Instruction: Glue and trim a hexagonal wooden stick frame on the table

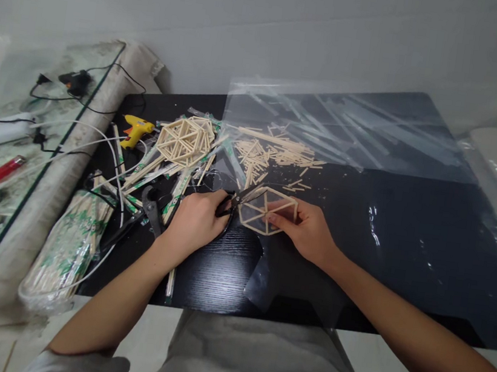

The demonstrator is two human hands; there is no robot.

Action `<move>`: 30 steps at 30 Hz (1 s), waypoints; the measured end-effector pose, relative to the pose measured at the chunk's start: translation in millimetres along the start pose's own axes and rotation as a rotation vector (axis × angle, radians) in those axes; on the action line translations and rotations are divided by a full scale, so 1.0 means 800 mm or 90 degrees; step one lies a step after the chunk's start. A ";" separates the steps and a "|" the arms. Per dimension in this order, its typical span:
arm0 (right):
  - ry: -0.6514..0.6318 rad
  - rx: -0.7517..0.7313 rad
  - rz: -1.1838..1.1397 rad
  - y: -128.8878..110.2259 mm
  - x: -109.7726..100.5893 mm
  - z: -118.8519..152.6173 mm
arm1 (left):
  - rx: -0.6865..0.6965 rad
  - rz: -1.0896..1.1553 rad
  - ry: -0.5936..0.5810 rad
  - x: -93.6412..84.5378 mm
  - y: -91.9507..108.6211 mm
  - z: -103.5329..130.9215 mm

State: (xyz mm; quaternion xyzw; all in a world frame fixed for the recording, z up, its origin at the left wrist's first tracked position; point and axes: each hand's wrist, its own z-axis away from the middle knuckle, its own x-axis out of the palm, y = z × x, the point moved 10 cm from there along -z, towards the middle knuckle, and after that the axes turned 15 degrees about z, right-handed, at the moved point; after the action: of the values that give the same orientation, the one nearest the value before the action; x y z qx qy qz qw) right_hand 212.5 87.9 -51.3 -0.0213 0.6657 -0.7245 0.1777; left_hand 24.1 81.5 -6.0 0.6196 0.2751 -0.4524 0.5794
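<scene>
My left hand (199, 216) is closed round the black handles of a pair of scissors (238, 199). Their blades reach right, to the upper left edge of a wooden stick frame (265, 232). This frame is a flat polygon of pale sticks with spokes meeting at its centre, and clear film seems to span it. On its right side my right hand (305, 227) pinches it, thumb on top and fingers behind. A loose piece of clear film (259, 279) lies on the black table just below the frame.
Cut stick pieces (256, 156) lie beyond my hands. Finished stick frames (185, 141) are stacked at the back left, beside a yellow glue gun (135, 130). Pliers (152, 210) and wrapped chopsticks (69, 242) lie left, crossed by a white cable. A clear plastic sheet (402, 133) covers the right side.
</scene>
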 end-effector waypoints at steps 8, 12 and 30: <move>0.007 0.005 0.014 0.002 -0.002 0.000 | -0.014 -0.022 -0.009 0.001 0.000 0.000; 0.005 0.007 0.014 0.003 -0.001 0.000 | -0.014 -0.032 -0.018 0.001 0.001 -0.001; -0.016 0.027 -0.010 -0.002 -0.002 -0.001 | -0.052 0.253 0.126 -0.024 -0.027 -0.003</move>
State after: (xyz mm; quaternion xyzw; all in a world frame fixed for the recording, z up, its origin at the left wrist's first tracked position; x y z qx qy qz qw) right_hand 213.1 88.9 -49.6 -0.0321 0.6475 -0.7396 0.1808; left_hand -2.6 90.9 0.3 0.6787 0.2212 -0.2549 0.6523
